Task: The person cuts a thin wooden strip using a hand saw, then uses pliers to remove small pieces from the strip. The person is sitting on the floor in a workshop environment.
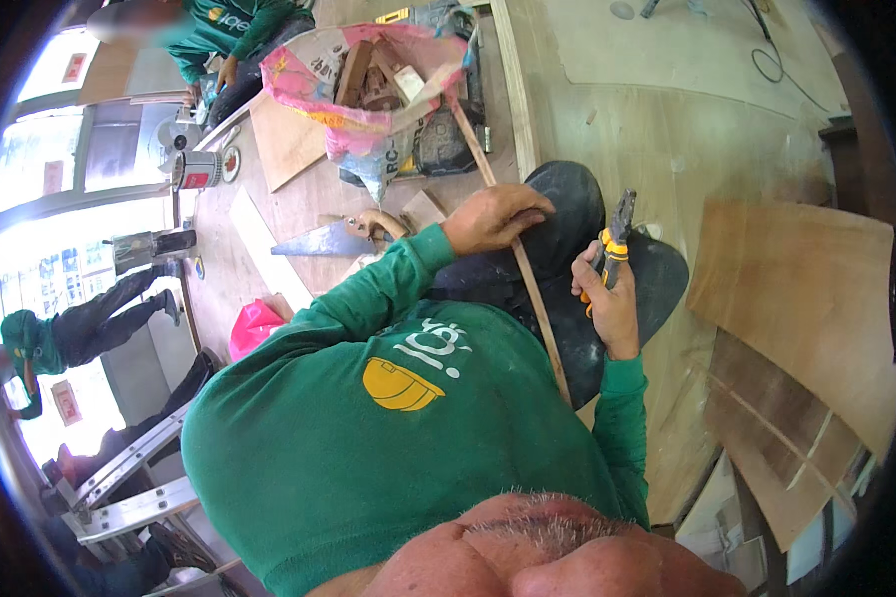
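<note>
Grips pliers (615,244) firmly in the right hand (612,298) at two o'clock, closed round the handles, nose toward twelve. Holds the left hand (490,219) at one o'clock, partly curled over a wooden strip (540,318); cannot tell whether pinching the strip or merely lying across it. Has the strip slanting across the trousers (657,289), from beside the sack (353,144) near twelve o'clock to between four and five. Looks, at a guess, only partway through: has strip and pliers both ready, but without contact between them and without any clear cut on the exposed wood. Probably leaves the plier work yet to do. Has a saw (324,239) lying unheld at ten o'clock and offcuts (353,75) in the sack toward eleven.
</note>
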Demonstrator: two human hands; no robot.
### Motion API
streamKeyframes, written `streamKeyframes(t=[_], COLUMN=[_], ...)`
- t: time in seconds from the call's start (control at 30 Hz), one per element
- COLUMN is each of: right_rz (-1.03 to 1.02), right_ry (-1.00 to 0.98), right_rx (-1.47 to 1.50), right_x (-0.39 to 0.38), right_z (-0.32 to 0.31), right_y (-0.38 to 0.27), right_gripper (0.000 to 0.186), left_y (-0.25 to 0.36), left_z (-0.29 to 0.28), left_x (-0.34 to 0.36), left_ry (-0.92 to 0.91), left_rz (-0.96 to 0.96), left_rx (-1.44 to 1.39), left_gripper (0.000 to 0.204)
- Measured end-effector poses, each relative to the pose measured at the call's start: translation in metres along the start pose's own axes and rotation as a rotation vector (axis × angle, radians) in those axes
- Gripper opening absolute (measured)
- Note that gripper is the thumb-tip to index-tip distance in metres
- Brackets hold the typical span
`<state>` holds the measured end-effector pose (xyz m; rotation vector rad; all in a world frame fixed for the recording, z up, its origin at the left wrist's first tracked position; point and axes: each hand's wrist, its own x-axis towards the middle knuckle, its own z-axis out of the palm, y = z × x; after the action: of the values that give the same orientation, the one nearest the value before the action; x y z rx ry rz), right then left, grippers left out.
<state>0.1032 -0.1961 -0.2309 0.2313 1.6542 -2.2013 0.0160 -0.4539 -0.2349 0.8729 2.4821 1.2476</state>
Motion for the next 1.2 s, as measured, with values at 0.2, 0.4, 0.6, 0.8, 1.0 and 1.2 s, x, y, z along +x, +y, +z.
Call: streamKeyframes(t=[0.2, 0.4, 0.6, 0.8, 1.0, 1.2], right_rz=[-0.219, -0.13, 0.017, 0.0, -0.102, -0.19], right_ry=[0.151, 0.328, 0.36, 0.312, 0.216, 0.243], right_rx=[-0.43, -0.922, -1.063, -1.089, -1.115, -1.081], right_x=[-0.041, -0.081, -0.105, -0.103, -0.085, -0.046], right_z=[0.043, 0.097, 0.108, 0.105, 0.071, 0.046], right_y=[0.022, 0.024, 0.037, 0.038, 0.032, 0.024], right_gripper=[0.027, 0.037, 0.041, 0.038, 0.039, 0.041], left_y=[-0.003, 0.0, 0.002, -0.012, -0.024, -0.063], left_z=[0.028, 0.036, 0.034, 0.021, -0.015, -0.1], left_x=[-0.023, -0.051, -0.06, -0.08, -0.116, -0.143], left_ry=[0.019, -0.075, -0.04, 0.068, 0.177, 0.423], left_rz=[0.233, 0.077, 0.09, 0.002, -0.12, -0.145], left_rx=[-0.102, -0.451, -0.641, -0.632, -0.809, -0.609], left_gripper=[0.018, 0.028, 0.024, 0.023, 0.026, 0.03])
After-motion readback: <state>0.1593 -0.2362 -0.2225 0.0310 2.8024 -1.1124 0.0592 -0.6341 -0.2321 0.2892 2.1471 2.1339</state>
